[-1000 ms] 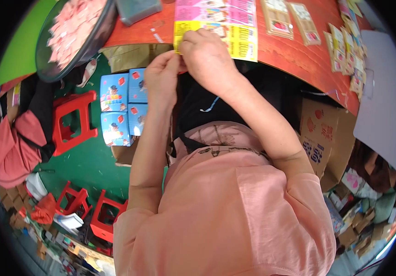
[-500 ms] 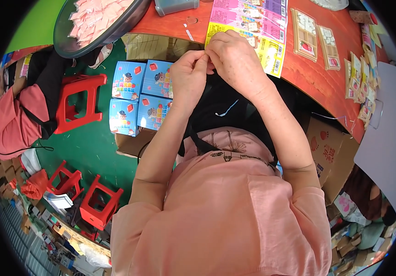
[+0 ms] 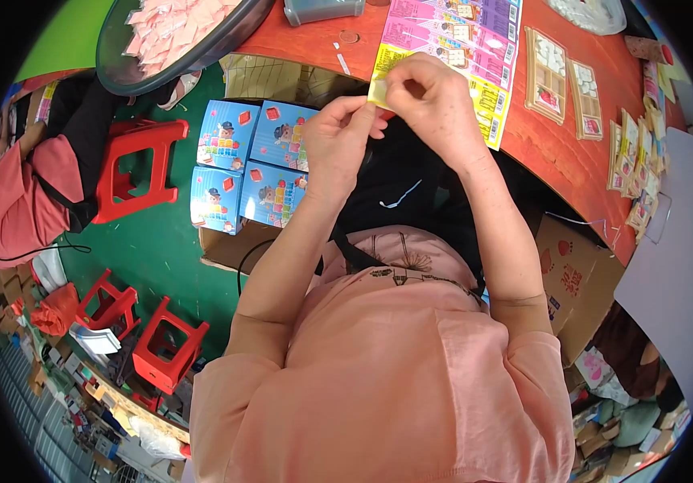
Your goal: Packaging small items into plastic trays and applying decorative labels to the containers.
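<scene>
A colourful sheet of printed labels (image 3: pixel 487 56) with yellow, pink and purple rows lies at the table's front edge. My left hand (image 3: pixel 337 141) is closed, its thumb and fingertips pinching the sheet's yellow near left corner. Curled into a pinch too, my right hand (image 3: pixel 441 109) has its thumb and index fingertip at that same corner, just right of the left fingertips. Both hands are over the table edge. Whether a single label is lifting there cannot be made out.
Right of the sheet lie two wooden-coloured trays (image 3: pixel 545 72) with white pieces, then several packed trays (image 3: pixel 632 153). A dark basin (image 3: pixel 193 64) of pink sachets stands far left. Blue boxes (image 3: pixel 226 137) are stacked left of my arm; red stools (image 3: pixel 171 342) stand on the green floor.
My hands, formerly bunched together, have moved slightly apart, the right one going right and turning. A bit of yellow now shows between the fingertips. The view has shifted slightly.
</scene>
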Available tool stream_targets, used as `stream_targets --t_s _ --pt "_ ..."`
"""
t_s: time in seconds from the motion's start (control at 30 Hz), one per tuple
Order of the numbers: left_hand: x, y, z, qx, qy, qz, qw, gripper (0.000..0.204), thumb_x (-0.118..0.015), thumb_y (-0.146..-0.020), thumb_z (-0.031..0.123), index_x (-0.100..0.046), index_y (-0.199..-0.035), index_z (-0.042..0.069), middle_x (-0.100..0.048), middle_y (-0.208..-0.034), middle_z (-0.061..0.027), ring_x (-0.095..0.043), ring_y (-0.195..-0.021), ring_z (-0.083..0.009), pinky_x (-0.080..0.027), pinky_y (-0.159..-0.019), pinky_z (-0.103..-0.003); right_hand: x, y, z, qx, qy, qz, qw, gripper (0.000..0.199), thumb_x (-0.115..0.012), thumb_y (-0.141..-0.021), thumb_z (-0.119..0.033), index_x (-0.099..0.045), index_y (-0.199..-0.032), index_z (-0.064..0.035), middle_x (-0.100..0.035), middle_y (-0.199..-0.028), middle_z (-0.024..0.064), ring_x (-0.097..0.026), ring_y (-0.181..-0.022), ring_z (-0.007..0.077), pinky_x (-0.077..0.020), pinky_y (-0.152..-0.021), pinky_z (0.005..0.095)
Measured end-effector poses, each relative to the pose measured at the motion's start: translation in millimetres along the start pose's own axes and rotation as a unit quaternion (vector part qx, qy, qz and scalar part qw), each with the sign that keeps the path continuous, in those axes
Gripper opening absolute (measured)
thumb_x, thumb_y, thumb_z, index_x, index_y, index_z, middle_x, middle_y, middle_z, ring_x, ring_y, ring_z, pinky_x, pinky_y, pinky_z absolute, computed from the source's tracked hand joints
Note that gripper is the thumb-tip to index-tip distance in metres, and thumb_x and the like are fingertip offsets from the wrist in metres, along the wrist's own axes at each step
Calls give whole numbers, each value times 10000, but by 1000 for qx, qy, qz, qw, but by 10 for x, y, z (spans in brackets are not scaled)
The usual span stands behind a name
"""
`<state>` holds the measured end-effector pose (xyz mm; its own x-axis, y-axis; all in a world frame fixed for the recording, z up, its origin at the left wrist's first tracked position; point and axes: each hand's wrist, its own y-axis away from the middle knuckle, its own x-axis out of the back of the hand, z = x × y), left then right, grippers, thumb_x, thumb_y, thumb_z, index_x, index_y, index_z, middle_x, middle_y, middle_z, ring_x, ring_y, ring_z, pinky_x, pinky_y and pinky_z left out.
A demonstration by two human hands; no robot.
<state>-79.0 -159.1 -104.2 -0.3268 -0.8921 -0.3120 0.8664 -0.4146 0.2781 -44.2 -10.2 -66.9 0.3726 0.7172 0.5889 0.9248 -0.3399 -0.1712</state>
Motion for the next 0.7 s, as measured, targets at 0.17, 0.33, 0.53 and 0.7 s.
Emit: stream_targets --t_s 0.17,0.33,0.53,0.7 --pt "12 39 24 95 13 15 995 126 -662 -913 35 -669 -1009 -47 -677 -900 -90 -649 -756 -148 -526 -683 -273 91 -5 53 -147 -219 49 963 146 -644 -924 -159 -671 -921 -15 -617 -785 -3 -558 -665 72 -444 -581 224" --pt "-189 49 163 -472 -415 62 775 269 -580 -866 -73 -536 -1128 -30 -530 -1172 -211 -594 -1004 -285 -489 -855 -406 259 13 41 -260 -417 17 871 172 -635 -943 -196 -670 -1004 -39 -589 -758 -11 -475 -577 28 -350 -481 181" --pt "-525 -297 184 -268 -234 -95 930 332 -553 -904 -28 -459 -1222 -30 -543 -1227 -241 -538 -1184 -412 -451 -988 -463 211 37 385 -164 -581 98 791 173 -610 -968 -181 -651 -1010 -18 -664 -911 53 -619 -770 123 -496 -632 262" --pt "-598 -267 109 -426 -570 -117 693 295 -613 -886 54 -559 -1164 -30 -554 -1239 -232 -519 -1198 -411 -441 -1019 -478 692 294 209 -118 -611 192 759 223 -625 -955 -215 -648 -1072 -27 -666 -1008 80 -625 -960 178 -513 -870 353"
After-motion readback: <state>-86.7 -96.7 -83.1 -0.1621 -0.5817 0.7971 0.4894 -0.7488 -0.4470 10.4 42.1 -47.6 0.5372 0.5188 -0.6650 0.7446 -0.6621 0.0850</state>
